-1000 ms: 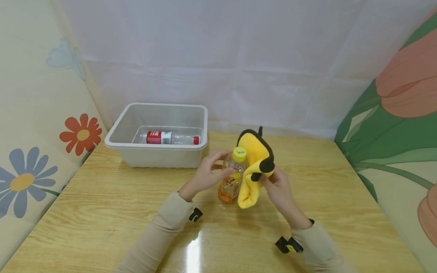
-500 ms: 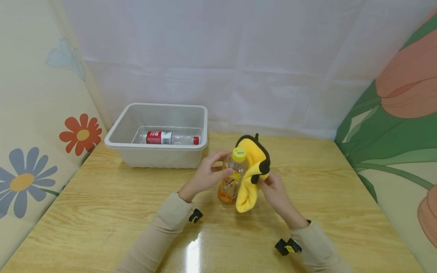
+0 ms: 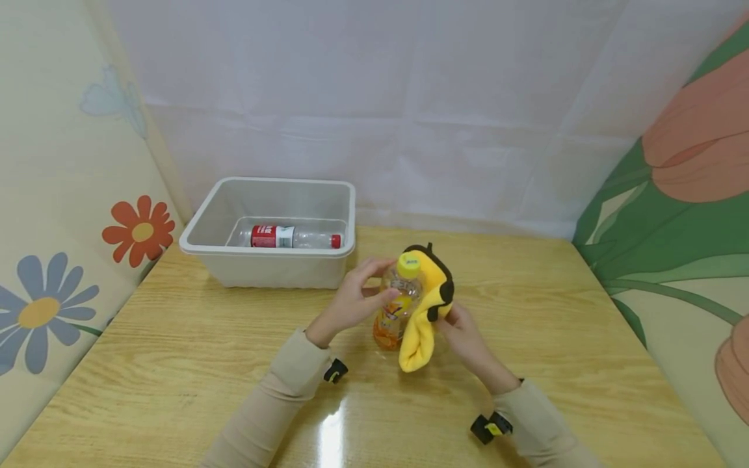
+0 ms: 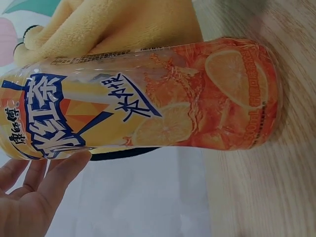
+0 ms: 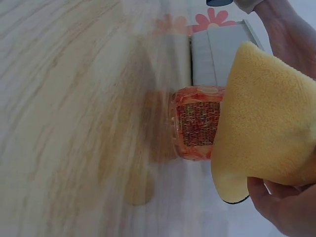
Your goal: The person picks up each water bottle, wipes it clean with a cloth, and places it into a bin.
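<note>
A plastic iced tea bottle point(image 3: 393, 320) with a yellow cap and an orange label stands upright on the table. My left hand point(image 3: 358, 298) grips its upper part from the left, thumb at the front and fingers behind. The label with orange slices fills much of the left wrist view, where the bottle point(image 4: 163, 103) shows fingers at its shoulder. My right hand point(image 3: 466, 335) pinches a yellow cloth point(image 3: 422, 325) with dark edging. This cloth lies along the bottle's right side and covers part of it in the right wrist view.
Behind and left of the hands stands a white plastic tub point(image 3: 275, 268). Inside it lies a clear bottle point(image 3: 313, 238) with a red cap and a red-and-white label. A pale curtain point(image 3: 409, 117) closes off the back of the wooden table point(image 3: 193, 364).
The right hand has drawn the cloth down and slightly left along the bottle. Left hand and bottle have stayed in place.
</note>
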Tool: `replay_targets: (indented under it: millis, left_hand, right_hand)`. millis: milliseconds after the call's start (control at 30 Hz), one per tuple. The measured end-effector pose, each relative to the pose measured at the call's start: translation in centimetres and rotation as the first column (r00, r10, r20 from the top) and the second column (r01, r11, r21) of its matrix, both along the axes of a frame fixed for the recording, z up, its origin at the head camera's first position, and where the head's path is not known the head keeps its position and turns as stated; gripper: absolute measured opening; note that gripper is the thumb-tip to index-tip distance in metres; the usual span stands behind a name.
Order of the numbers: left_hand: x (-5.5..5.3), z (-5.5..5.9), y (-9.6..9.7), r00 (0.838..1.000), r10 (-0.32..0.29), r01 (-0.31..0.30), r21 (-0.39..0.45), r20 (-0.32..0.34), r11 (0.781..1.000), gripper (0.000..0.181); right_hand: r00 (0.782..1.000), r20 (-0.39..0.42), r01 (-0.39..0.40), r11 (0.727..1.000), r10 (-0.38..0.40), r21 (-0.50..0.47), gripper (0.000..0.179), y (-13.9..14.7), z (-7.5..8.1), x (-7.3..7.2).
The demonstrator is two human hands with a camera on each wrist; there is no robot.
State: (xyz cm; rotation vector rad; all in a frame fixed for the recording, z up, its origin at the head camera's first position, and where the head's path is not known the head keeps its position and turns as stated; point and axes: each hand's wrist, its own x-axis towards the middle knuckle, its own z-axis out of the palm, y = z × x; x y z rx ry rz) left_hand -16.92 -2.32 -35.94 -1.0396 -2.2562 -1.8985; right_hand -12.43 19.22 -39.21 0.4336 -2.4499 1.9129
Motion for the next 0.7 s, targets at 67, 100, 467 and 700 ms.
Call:
replay_targets:
  millis: [67,100,467,700]
  left_hand:
    - [0.0,0.0,0.0,1.0,-0.003,0.003,0.005,-0.012,1.0,0.05]
    - [0.0,-0.1,-0.1,1.0,-0.004,0.004,0.007,-0.017,1.0,0.051]
    - [0.0,-0.1,0.1,1.0,0.01,-0.01,0.006,0.003,1.0,0.048]
    - [1.3,1.9,0.1,1.0,0.02,-0.019,-0.019,0.024,1.0,0.049]
  right_hand:
    - [1.0,-0.005,-0.02,1.0,0.02,0.006,0.025,0.1,-0.4,-0.1]
    - [0.999,-0.013,-0.03,0.999,0.03,0.013,0.026,0.1,-0.5,-0.1]
    - [0.998,-0.04,-0.033,0.986,0.04,0.162,0.027,0.0,-1.5,-0.3]
    - [0.999,-0.02,-0.031,0.983,0.035,0.181,0.028,0.2,-1.4,-0.4]
